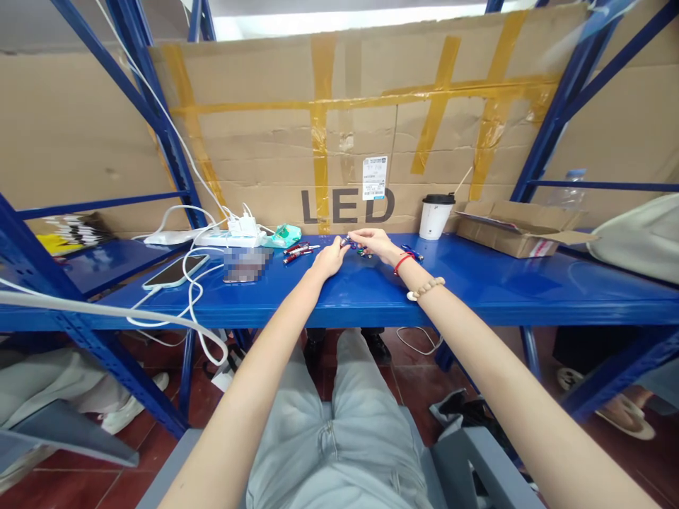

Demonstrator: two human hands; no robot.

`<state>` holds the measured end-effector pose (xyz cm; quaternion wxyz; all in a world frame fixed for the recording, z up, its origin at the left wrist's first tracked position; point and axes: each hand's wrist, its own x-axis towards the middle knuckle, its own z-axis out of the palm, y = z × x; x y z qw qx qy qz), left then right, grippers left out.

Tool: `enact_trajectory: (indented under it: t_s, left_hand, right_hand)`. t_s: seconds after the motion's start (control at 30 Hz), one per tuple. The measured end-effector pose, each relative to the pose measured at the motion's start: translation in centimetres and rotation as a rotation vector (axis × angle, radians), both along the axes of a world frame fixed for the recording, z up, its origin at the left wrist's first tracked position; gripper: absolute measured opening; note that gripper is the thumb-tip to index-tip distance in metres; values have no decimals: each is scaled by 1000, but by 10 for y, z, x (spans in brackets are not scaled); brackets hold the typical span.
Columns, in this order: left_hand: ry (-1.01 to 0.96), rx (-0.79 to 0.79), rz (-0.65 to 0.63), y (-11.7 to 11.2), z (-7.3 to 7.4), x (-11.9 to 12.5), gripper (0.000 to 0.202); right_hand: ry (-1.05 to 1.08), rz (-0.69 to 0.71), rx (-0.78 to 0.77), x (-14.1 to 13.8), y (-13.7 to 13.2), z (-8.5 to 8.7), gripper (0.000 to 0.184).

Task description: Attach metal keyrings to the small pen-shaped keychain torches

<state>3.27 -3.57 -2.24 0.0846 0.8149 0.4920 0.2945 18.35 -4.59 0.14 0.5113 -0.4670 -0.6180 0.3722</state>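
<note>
Above the blue shelf top, my left hand is closed around a small, shiny blue-purple piece, most of it hidden by the fingers. My right hand pinches at the upper end of the same piece, so the two hands nearly meet. Just under the right fingers lie small blue and green bits, too small to name. A few slim red metallic pen-like items rest left of my left hand. Slim blue items of like shape lie right of my right wrist, partly hidden by it.
A lidded paper cup and an open cardboard box stand at right. Leftward are a phone, a power strip, a green packet and looping white cables. A cardboard panel backs the shelf; blue posts flank it.
</note>
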Motion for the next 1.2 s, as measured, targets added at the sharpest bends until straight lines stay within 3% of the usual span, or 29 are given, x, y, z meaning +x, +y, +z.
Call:
enact_trajectory:
  t_s: [0.37, 0.63, 1.2]
  left_hand:
    - [49, -23, 12, 1, -1, -2, 32]
    - [49, -16, 29, -7, 3, 0, 34]
    - [115, -33, 70, -9, 5, 2, 40]
  right_hand:
    - [-94, 57, 18, 1, 6, -4, 31]
    - [-50, 43, 41, 3, 9, -6, 34]
    - [-54, 115, -116, 6, 7, -1, 25]
